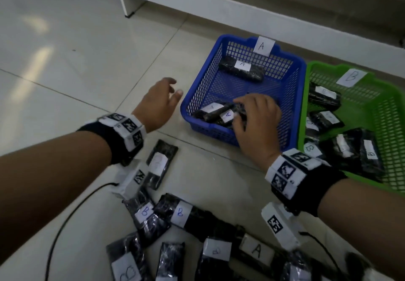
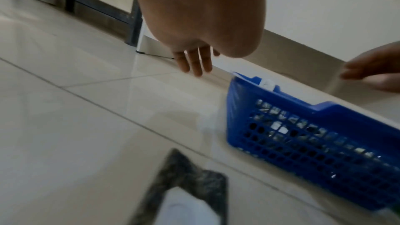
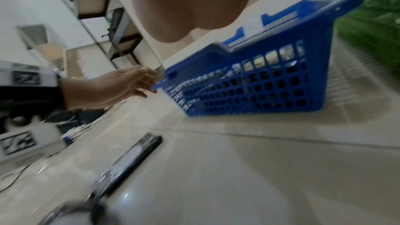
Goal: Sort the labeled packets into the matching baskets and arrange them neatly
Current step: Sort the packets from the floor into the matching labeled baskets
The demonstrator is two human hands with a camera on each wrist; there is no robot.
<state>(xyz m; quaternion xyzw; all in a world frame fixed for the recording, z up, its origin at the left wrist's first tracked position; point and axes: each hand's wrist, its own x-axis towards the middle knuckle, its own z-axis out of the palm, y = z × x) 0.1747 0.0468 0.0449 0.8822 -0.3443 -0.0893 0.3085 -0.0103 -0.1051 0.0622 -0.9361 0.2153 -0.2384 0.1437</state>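
Right hand on "A" packets in the blue basket's near corner

The right hand curls its fingers on the packets inside the blue basket; the left hand hovers with fingers loosely spread, holding nothing, just beside the basket's left wall.

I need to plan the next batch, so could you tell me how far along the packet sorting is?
Roughly midway. Done: one A packet lies at the back of the blue basket, and several B packets sit in the green basket. In hand: the right hand is on packets at the blue basket's front; the left hand hovers open. Left: a pile on the floor, including two B-labelled packets and an A-labelled packet.
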